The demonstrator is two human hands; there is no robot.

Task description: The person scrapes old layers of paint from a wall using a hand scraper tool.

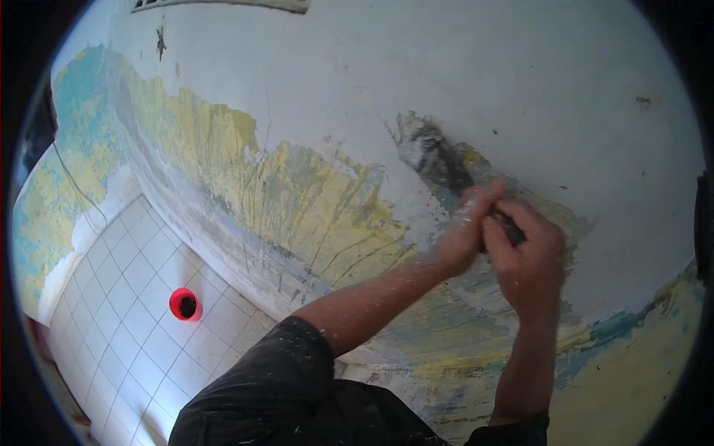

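Observation:
A wide scraper, its blade smeared grey and white, lies against the painted wall right of the middle. The blade's edge meets white paint just above a stripped patch. My right hand is closed round the dark handle. My left hand presses its fingers near where handle and blade join, right beside the right hand. Slight blur covers the fingers and blade. White flecks dot my left forearm and the dark sleeves.
Below the white paint, bare yellow, grey and turquoise patches run along the wall. A red bucket with something dark inside stands on the white tiled floor at lower left. A thin cable hangs at far left. A vent tops the wall.

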